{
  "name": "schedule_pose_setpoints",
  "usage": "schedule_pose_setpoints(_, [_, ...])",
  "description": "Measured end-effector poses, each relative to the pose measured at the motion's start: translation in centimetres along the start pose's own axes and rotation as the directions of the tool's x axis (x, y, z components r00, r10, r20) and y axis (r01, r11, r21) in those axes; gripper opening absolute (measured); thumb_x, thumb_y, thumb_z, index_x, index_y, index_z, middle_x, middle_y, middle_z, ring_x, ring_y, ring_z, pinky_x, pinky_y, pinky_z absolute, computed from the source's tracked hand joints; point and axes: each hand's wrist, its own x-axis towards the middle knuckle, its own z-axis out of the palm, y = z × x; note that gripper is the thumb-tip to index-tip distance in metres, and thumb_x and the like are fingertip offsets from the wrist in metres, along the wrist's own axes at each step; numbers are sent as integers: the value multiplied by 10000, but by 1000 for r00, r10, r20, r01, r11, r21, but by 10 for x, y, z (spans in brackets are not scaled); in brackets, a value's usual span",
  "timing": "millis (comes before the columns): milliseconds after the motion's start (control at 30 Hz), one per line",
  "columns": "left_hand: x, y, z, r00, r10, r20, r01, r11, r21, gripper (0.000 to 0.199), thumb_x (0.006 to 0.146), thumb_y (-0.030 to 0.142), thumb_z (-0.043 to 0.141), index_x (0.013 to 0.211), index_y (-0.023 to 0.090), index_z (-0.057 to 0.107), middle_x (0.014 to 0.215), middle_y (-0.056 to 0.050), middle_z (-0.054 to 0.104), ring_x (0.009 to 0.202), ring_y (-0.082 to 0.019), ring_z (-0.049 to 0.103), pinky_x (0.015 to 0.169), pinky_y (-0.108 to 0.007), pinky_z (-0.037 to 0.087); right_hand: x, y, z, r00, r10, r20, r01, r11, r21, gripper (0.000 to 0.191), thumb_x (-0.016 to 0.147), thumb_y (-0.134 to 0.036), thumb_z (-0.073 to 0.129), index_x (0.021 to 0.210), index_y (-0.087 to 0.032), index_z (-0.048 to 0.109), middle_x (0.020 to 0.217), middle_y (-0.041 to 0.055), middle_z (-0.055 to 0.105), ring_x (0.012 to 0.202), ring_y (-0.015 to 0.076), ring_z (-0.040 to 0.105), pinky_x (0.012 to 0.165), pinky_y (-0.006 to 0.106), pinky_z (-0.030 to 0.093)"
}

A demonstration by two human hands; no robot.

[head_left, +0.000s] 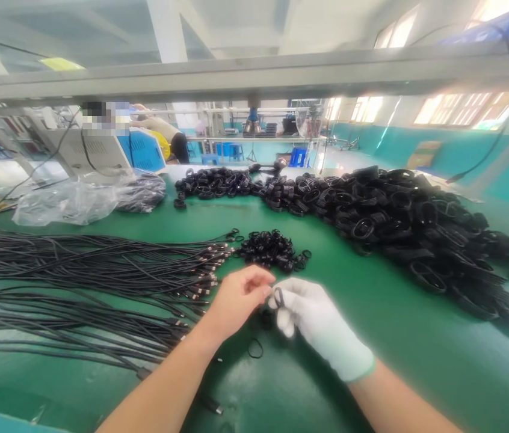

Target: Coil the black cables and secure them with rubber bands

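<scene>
The white-gloved right hand (312,307) pinches a thin black loop (280,297) above the green tabletop (394,325). The bare left hand (237,297) curls beside it, its hold unclear.

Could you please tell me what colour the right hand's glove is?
The glove is white, as the head view shows.

On the right hand (313,313) the person wears a white, close-fitting fabric glove (331,334), which reaches to the wrist and finishes there with a narrow light-green edge (365,371). The left hand (235,299) and both forearms (164,379) are bare.
</scene>
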Motion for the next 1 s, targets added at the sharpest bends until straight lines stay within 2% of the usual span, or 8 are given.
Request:
schedule_pose_setpoints(167, [-4, 6, 7, 980, 164, -109, -130, 955, 267, 109, 769, 169, 534, 723, 189, 630, 742, 13, 615, 674, -119, 553, 631, -218, 425, 0, 2, 0, 999, 44, 12, -44, 999, -19, 268, 797, -368, 596, 746, -105, 589, 491, 44, 616, 356, 107, 523, 359, 187, 389])
schedule_pose_setpoints(300, [1, 3, -14, 959, 126, -252, -47, 953, 298, 93, 782, 200, 509, 739, 191, 591, 654, 34, 596, 620, -118, 550, 604, -214, 414, -2, -3, 1, 997, 64, -37, -65, 998, -14, 281, 773, -390, 610, 764, -110, 583, 558, 56, 640, 383, 113, 532, 370, 210, 411])
schedule_pose_setpoints(433, [6, 1, -40, 927, 105, -361, 47, 920, 388, 103, 784, 230, 491, 734, 187, 571, 629, 34, 590, 596, -128, 554, 589, -221, 412, -5, -18, 2, 972, 32, -231, -96, 958, -272, 219, 784, -341, 572, 748, -124, 569, 494, 22, 598, 365, 93, 489, 384, 201, 389])
schedule_pose_setpoints(533, [7, 0, -43, 968, 76, -241, 59, 861, 506, 144, 787, 236, 480, 724, 187, 600, 629, 25, 617, 583, -134, 564, 571, -219, 419, -4, -24, -3, 937, -14, -350, -163, 867, -471, 179, 806, -300, 508, 797, -144, 597, 468, 2, 578, 384, 96, 488, 422, 205, 398])
schedule_pose_setpoints(633, [7, -4, -37, 997, 20, -75, 29, 804, 594, 121, 746, 212, 541, 704, 215, 655, 694, 20, 668, 653, -149, 594, 627, -226, 435, -1, -21, -11, 934, -33, -356, -221, 730, -647, 199, 810, -297, 477, 854, -183, 634, 525, 1, 595, 437, 124, 524, 465, 242, 428])
schedule_pose_setpoints(733, [9, -11, -34, 988, -10, -154, 116, 705, 700, 132, 743, 196, 552, 739, 248, 674, 758, -4, 675, 749, -190, 593, 710, -283, 420, 1, -15, -16, 952, -151, -267, -154, 519, -841, 225, 819, -264, 466, 902, -198, 664, 862, 52, 656, 722, 185, 620, 693, 312, 488])
schedule_pose_setpoints(833, [13, -19, -33, 975, -16, -221, 186, 603, 776, 121, 749, 193, 550, 758, 236, 663, 764, -39, 648, 759, -219, 579, 717, -331, 405, 1, -12, -16, 952, -243, -187, -89, 365, -927, 272, 834, -210, 441, 989, -187, 664, 1143, 76, 571, 993, 231, 574, 900, 349, 428])
schedule_pose_setpoints(1000, [24, -30, -31, 986, 61, -153, 98, 529, 843, 204, 745, 114, 544, 879, 231, 644, 910, -55, 618, 941, -240, 527, 839, -371, 347, 0, -11, -12, 947, -278, -159, -34, 409, -912, 289, 839, -202, 424, 1040, -181, 632, 1148, 65, 565, 1021, 216, 558, 951, 345, 399])
